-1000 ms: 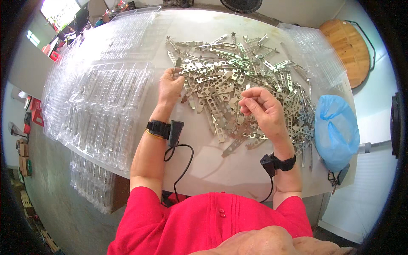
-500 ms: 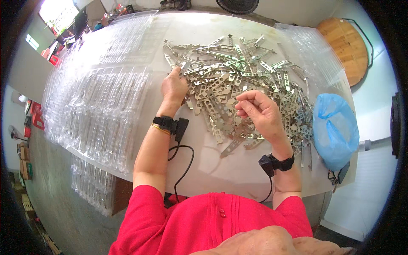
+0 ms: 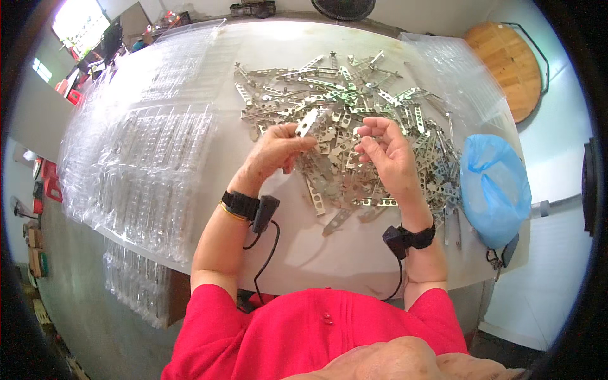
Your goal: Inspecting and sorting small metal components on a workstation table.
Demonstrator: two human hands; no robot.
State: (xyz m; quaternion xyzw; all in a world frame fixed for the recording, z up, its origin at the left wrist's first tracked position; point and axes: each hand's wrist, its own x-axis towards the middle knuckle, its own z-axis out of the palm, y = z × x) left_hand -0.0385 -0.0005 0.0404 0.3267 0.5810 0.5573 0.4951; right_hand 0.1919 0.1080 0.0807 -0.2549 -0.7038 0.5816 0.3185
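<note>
Over the near left part of a pile of perforated metal strips, my left hand is closed on one flat metal strip. The strip tilts up and away between thumb and fingers, catching the light. My right hand hovers above the middle of the pile, a short way to the right. Its thumb and fingertips are pinched together; what they hold, if anything, is too small to make out. Black bands with small boxes and cables sit on both wrists.
Stacked clear plastic trays cover the table's left side, with more clear plastic sheets at the far right. A blue plastic bag lies by the right edge. Cables hang from both wrists across the white tabletop.
My left hand has come from the pile's left edge toward me and rightward, now with a metal strip raised in it. My right hand stays pinched and has barely moved.
</note>
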